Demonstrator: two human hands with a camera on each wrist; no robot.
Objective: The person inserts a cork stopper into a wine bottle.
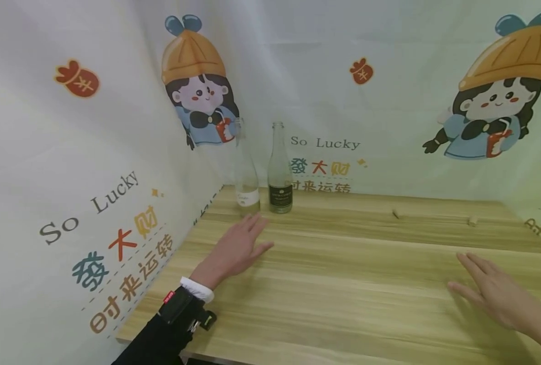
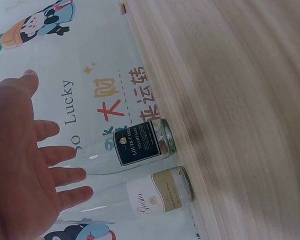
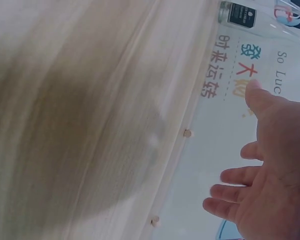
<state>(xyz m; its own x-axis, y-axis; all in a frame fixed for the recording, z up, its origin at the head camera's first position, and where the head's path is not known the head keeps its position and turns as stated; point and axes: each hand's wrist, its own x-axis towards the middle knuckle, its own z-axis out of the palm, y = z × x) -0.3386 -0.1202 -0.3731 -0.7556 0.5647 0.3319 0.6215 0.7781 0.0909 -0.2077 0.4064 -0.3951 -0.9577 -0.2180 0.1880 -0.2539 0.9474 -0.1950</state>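
Two clear glass bottles stand upright at the back left of the wooden table: one with a white and gold label (image 2: 155,192), the other with a black champagne label (image 1: 280,196). My left hand (image 1: 237,248) is stretched out in front of them, fingers extended and holding nothing. On the right side, my right hand (image 1: 498,293) hovers over the table with straight fingers, also holding nothing. Beyond it, two small corks lie toward the back: a left one (image 1: 395,214) and a right one (image 1: 473,221), which also show in the right wrist view.
The wooden table (image 1: 334,294) fills the space under both hands. A white printed cloth (image 1: 325,91) with cartoon figures and lettering hangs behind it and along the left and right sides. A dark device (image 1: 179,304) is strapped on the left sleeve.
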